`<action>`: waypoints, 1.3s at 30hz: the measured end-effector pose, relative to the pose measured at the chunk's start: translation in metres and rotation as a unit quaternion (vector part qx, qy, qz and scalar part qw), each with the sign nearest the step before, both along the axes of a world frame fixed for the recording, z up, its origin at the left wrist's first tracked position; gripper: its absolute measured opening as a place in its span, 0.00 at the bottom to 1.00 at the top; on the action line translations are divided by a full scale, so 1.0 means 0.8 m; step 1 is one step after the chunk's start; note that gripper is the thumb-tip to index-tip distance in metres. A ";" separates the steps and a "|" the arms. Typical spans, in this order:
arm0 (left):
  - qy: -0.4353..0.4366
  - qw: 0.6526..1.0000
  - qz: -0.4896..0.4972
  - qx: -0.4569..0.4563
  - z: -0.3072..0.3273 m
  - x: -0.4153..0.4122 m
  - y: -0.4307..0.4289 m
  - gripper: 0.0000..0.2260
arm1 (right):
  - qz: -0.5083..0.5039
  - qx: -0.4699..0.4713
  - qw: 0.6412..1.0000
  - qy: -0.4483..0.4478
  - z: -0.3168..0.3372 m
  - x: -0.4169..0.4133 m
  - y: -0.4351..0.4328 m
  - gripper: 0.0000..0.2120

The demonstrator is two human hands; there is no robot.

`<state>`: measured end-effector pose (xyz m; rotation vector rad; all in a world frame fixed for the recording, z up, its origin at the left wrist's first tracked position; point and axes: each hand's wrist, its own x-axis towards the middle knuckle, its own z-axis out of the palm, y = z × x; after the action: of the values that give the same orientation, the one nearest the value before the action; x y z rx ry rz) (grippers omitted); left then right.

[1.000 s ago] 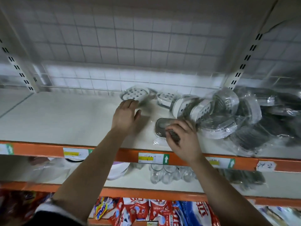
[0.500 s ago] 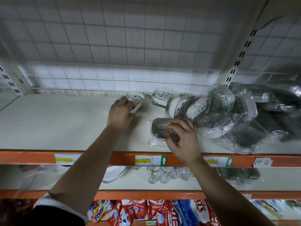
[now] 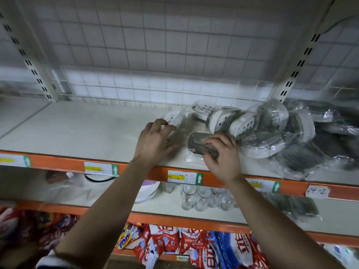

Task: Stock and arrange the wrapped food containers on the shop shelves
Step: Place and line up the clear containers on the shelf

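Several plastic-wrapped containers lie on the white top shelf. My left hand grips the wrapper of a white perforated container, which is tilted on its edge. My right hand pinches the near rim of a flat grey slotted container lying near the shelf's front edge. To the right a loose pile of wrapped white and grey containers leans together, with darker wrapped ones further right.
The orange shelf front carries price labels. A wire grid backs the shelf. Below stand clear glasses and white bowls; red and blue packets fill the lowest shelf. The top shelf's left half is bare.
My left hand has closed on the white container's wrapper and drawn it toward me, tipping it onto its edge. My right hand stays on the grey container.
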<state>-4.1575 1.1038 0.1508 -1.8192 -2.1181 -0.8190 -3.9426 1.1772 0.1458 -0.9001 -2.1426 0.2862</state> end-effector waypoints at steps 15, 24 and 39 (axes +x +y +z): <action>-0.281 0.953 0.040 0.110 -0.002 -0.004 -0.038 0.15 | -0.017 -0.008 0.999 -0.049 0.001 0.001 -0.001 0.23; -0.115 0.990 0.068 0.048 -0.022 0.005 -0.042 0.21 | -0.009 0.008 0.997 -0.070 -0.002 -0.002 -0.001 0.17; -0.182 0.978 0.076 0.071 -0.020 0.026 -0.062 0.27 | 0.017 -0.026 0.999 -0.042 0.019 0.017 -0.028 0.22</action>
<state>-4.1368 1.0541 0.1347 -1.5054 -2.3047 -1.3100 -3.9292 1.1548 0.1612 -0.9216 -2.2379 0.3279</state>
